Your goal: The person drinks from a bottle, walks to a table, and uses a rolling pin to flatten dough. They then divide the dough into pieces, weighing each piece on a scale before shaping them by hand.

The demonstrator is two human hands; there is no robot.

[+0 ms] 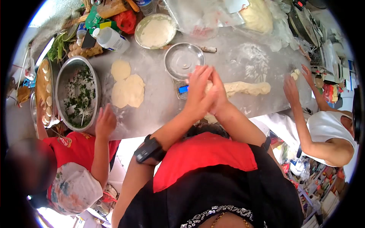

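My left hand (197, 89) and my right hand (218, 93) are pressed palm to palm above the metal table. A pale piece of dough (208, 87) shows partly between them; the palms hide the rest. Just right of my hands lies a long rope of dough (249, 88). Under and behind my left hand stands a small digital scale (180, 89) with a lit blue display. A shallow steel bowl (184, 60) rests at the scale's far side. More pale dough (210, 118) shows at the table edge below my wrists.
Flattened dough rounds (129, 91) lie left, beside a big steel bowl (78, 95) of chopped greens. A flour bowl (156, 32), a plastic bottle (112, 40) and a large dough mass (257, 16) stand farther back. One co-worker (76, 159) is left; another (327, 129) handles dough at right.
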